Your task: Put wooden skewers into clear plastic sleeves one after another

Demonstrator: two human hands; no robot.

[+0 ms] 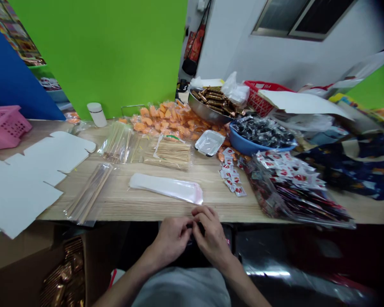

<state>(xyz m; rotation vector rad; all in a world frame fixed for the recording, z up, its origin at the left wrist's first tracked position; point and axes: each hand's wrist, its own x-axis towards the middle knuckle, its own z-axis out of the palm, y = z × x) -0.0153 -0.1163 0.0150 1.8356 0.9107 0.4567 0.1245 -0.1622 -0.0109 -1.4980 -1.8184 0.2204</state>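
My left hand (173,239) and my right hand (211,234) meet at the front edge of the wooden table, in front of my body. The fingers of both are curled into a pinch, tips against each other. Whatever they may hold is hidden or too small to name. Just beyond them lies a stack of long clear plastic sleeves (164,186). Behind that sits a bag of thin wooden sticks (169,153), with more bundled sticks (115,143) to its left. A clear sleeve with long sticks (90,192) lies near the left front edge.
Orange wrapped pieces (166,117) spread across the back. A foil tray (210,143), small white-red packets (232,172), a blue basin (248,145) of dark packets, a metal bowl (208,113) and a packet-filled tray (307,192) stand right. White cardboard (28,175) covers the left; below is an open carton (96,264).
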